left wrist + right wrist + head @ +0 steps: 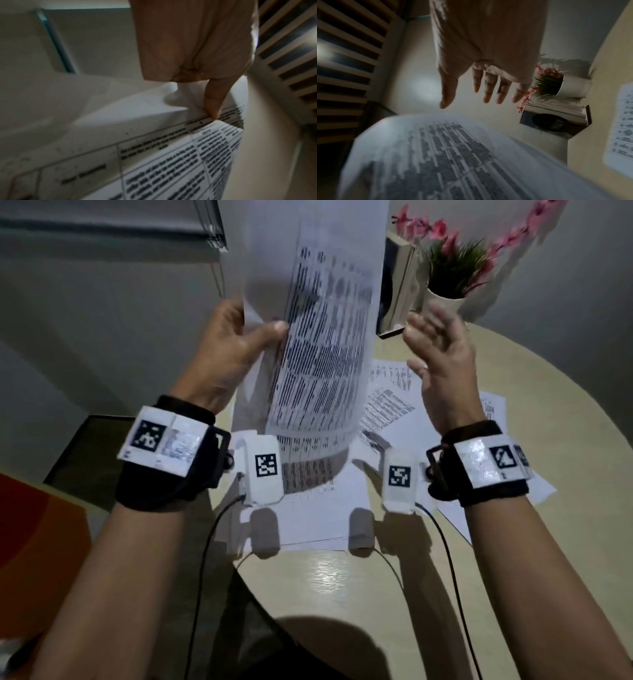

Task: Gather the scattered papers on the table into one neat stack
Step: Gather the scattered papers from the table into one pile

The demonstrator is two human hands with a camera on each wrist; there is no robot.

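Note:
My left hand (pixel 239 337) pinches the left edge of a bundle of printed sheets (pixel 325 337), thumb on the printed face, and holds them upright above the round table (pixel 548 392). In the left wrist view the thumb (pixel 214 102) presses on the printed sheets (pixel 154 155). My right hand (pixel 442 350) is raised just right of the sheets, fingers spread, touching nothing. The right wrist view shows those fingers (pixel 488 89) straight above the held sheets (pixel 428 155). More printed papers (pixel 387 402) lie scattered flat on the table below and to the right.
A white pot with a green plant and pink flowers (pixel 452 278) stands at the table's far edge, with a standing book (pixel 397 285) beside it. A dark panel (pixel 85 453) and an orange surface (pixel 34 525) sit left of the table. Cables (pixel 445 559) trail from the wrist units.

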